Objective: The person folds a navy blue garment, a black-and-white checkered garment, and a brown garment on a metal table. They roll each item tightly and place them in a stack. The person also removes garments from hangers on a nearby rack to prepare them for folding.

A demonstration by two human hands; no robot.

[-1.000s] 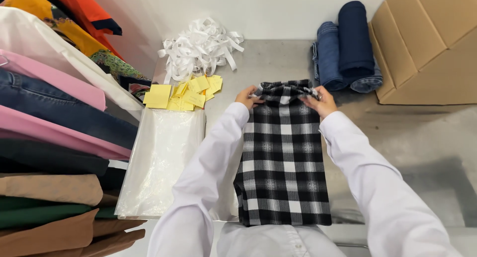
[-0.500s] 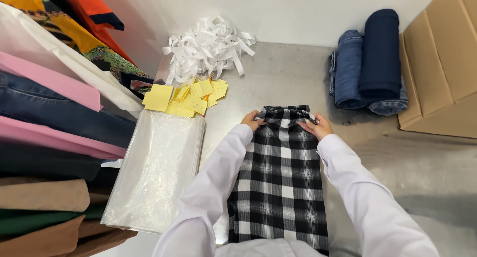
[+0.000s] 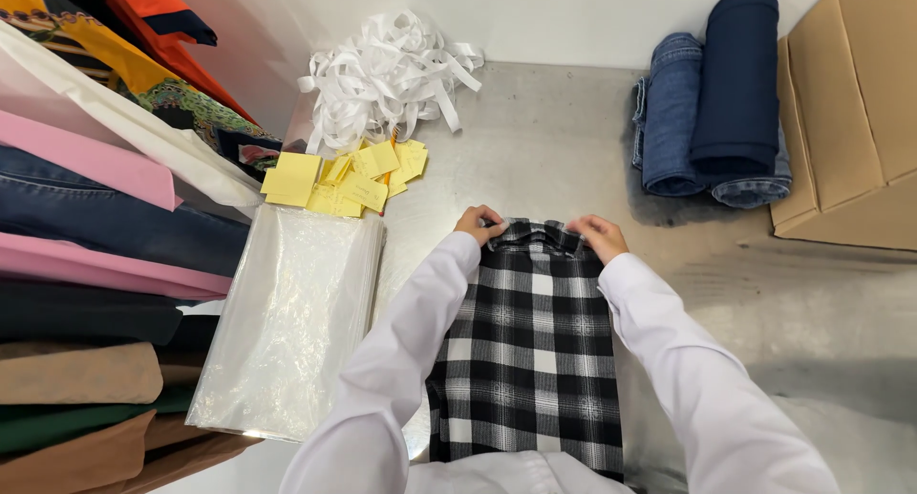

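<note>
Now both hands are at the far end of a black and white checked shirt [image 3: 530, 360], which lies flat on the grey table [image 3: 535, 140] in a long, narrow, already folded shape, directly in front of the person. The left hand [image 3: 479, 224] pinches the left corner of the top edge, with the fingers curled closed on the cloth, and the right hand [image 3: 597, 236] pinches the right corner in the same way. The top edge looks a little lifted and gathered between the two hands, so I judge that the sides are already folded in and the fold along the length is only at its beginning; the rest of the shirt is not yet turned over or rolled. Just beside the shirt, on the left, lies a stack of clear plastic bags [image 3: 291, 327], and the shirt is not yet in any of them. Behind the bags there are yellow paper notes [image 3: 339, 179] and a heap of white strips [image 3: 387, 74]. At the far right, well apart from the hands, several rolled blue jeans [image 3: 712, 102] lie next to a cardboard box [image 3: 855, 112]. At the left edge, folded clothes of many colours [image 3: 86, 265] are piled.
</note>
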